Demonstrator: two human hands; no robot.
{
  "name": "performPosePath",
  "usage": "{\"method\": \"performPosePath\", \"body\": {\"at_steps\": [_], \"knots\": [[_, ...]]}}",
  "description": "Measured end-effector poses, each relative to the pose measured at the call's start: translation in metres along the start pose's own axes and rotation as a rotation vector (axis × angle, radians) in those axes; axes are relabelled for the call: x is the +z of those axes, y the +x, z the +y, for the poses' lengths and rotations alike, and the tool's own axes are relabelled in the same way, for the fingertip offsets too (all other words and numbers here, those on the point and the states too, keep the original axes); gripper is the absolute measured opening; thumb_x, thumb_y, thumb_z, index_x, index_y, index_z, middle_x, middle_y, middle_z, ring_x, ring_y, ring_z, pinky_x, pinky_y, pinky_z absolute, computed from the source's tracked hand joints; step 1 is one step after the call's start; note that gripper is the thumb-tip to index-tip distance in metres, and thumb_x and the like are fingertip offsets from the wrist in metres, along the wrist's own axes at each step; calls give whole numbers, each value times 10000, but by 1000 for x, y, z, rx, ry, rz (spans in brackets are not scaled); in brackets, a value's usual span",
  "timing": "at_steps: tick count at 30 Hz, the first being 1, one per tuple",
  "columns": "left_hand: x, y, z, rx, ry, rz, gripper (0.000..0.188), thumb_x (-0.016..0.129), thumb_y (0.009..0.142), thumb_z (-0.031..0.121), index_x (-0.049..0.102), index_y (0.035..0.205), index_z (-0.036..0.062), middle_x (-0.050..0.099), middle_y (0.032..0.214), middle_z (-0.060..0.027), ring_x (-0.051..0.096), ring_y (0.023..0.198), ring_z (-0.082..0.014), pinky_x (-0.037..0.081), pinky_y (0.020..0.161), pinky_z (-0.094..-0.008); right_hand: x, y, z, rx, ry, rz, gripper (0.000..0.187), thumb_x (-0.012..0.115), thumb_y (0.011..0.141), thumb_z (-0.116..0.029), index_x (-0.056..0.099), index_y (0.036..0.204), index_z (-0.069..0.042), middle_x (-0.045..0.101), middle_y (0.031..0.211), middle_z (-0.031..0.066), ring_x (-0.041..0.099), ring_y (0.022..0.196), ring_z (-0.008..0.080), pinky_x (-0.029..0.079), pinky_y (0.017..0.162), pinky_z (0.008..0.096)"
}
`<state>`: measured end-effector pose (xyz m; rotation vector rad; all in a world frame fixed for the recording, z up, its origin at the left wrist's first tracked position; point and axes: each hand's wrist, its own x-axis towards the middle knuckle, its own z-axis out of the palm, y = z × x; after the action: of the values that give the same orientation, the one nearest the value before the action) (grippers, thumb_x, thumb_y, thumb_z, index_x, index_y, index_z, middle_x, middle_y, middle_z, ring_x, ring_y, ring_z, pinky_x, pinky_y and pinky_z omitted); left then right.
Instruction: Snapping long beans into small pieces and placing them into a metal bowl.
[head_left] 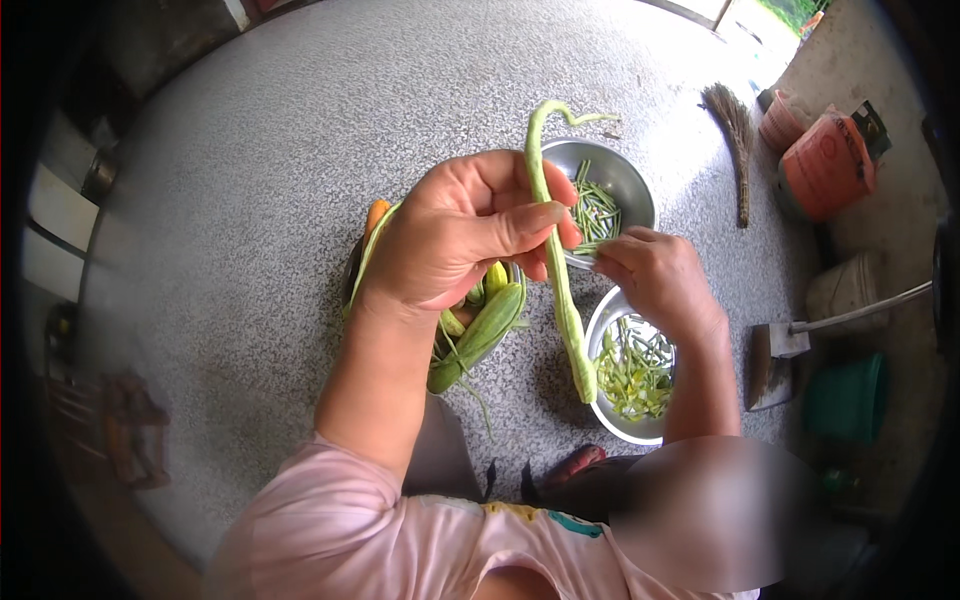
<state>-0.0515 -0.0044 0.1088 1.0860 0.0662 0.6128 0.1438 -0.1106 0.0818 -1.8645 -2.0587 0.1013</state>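
Note:
My left hand is closed around a long, slender pale green snake gourd, pinched between thumb and fingers. Its thin curled tip points up and away; the blunt end hangs down toward me. Over the near edge of a steel bowl is my right hand, its fingertips pressed together; what they hold, if anything, is hidden. Thin cut green pieces lie in that bowl. Closer to me, a second steel bowl holds pale green and yellowish scraps, partly covered by my right forearm.
Behind my left forearm sits a container of vegetables, with a large green gourd and an orange vegetable showing. Along the right wall are a broom, a red-orange bag, a long-handled dustpan and a green bucket.

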Motion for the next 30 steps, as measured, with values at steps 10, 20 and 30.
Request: {"method": "performPosePath", "body": {"at_steps": [10,20,30], "knots": [[9,2,-1,165,-40,-93,233,642,758,113,541,927,-14,609,762,-137,600,635,-183,493,501,-235,6,-12,26,174,410,-306,171,621,772,-194,658,805,-31,637,744,93,609,640,182,483,588,304],[11,5,0,175,4,-59,272,571,824,209,530,962,-22,601,777,-140,542,548,-116,417,421,-178,-10,-18,-14,-25,1698,-376,211,605,806,-153,639,881,41,595,648,51,462,474,27,314,390,147],[2,-2,13,358,42,63,260,546,845,207,558,899,-47,585,743,-154,543,512,-142,453,412,-219,8,-16,-10,-206,1900,-521,333,555,836,-264,635,846,59,601,628,78,426,389,37,310,350,160]]}}
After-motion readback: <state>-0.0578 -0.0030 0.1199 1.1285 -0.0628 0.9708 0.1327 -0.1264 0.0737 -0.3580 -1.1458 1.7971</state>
